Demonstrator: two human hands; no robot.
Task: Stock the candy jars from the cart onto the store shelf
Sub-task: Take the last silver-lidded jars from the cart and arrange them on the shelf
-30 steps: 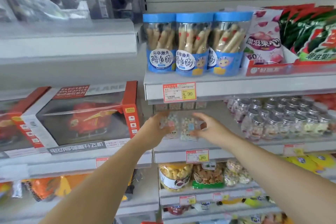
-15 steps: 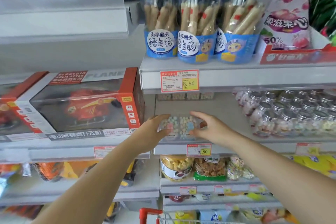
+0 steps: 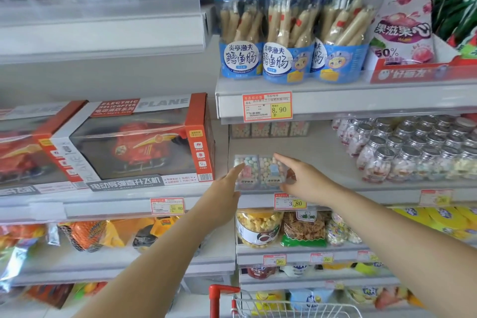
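Change: the pair of candy jars (image 3: 258,170) sits about where it did a second ago relative to the 3.80 price tag (image 3: 290,201), and both hands still flank it. The left hand's fingertips now overlap the left jar less than before. The view has dipped, bringing the cart (image 3: 284,304) into sight.
Meaning for the task: this pair looks placed, so the current step is probably a last squaring-up before letting go and going back to the cart.
Jar location: side by side and touching, at the front left of the middle shelf (image 3: 317,147), just above the price tag. A row of similar jars (image 3: 268,129) stands at the back.
Left hand (image 3: 227,196): fingers straight, tips against the left jar's lower side, gripping nothing.
Right hand (image 3: 307,183): fingers extended along the right jar's outer side, forefinger near its top edge. It appears to press rather than clasp.
Jar material: clear rigid plastic, squarish and flat-sided, filled with small pastel pellets. The smooth walls probably slide easily on the shelf.
Neighbours: round silver-lidded jars (image 3: 413,152) well to the right, tall blue-lidded tubs (image 3: 291,31) on the shelf above, and a glossy windowed toy box (image 3: 139,142) to the left.
Cart: white wire basket with a red handle. Its contents are not visible.
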